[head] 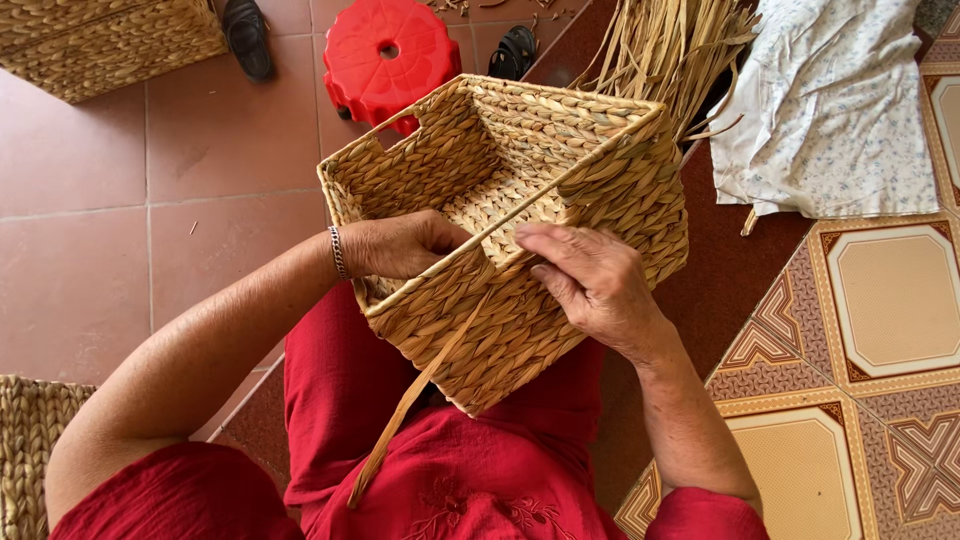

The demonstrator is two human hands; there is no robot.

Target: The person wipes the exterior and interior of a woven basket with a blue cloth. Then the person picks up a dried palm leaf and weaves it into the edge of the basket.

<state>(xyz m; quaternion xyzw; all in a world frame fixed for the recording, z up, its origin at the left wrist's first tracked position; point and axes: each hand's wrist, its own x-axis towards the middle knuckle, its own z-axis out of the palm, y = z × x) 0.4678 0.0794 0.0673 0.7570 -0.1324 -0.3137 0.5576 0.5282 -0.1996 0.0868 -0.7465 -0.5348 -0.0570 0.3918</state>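
A rectangular woven basket [520, 230] of pale straw-coloured fibre rests tilted on the person's lap at the centre of the frame, its open mouth turned up and away toward the top. The near rim runs on a slant from lower left to upper right, and both hands meet on it. The left hand [400, 245] reaches over that rim from the left, fingers curled down inside the basket and closed against the woven edge; a bracelet [337, 252] sits on its wrist. The right hand [590, 280] lies just right of it on the outside of the same rim, fingers held together and pressed flat to the weave, the fingertips pointing toward the left hand. Whether it pinches a strand I cannot tell.

A loose flat strand [410, 400] hangs from the rim right between the two hands and trails down and left across the red clothing, its long axis almost vertical. Its upper end sits slightly nearer the right hand's fingertips.

At the upper middle stands a red plastic stool [390, 55], with a bundle of raw fibre [670, 45] to its right and a pale printed cloth [830, 100] beyond. Another woven basket [100, 40] fills the upper left corner.
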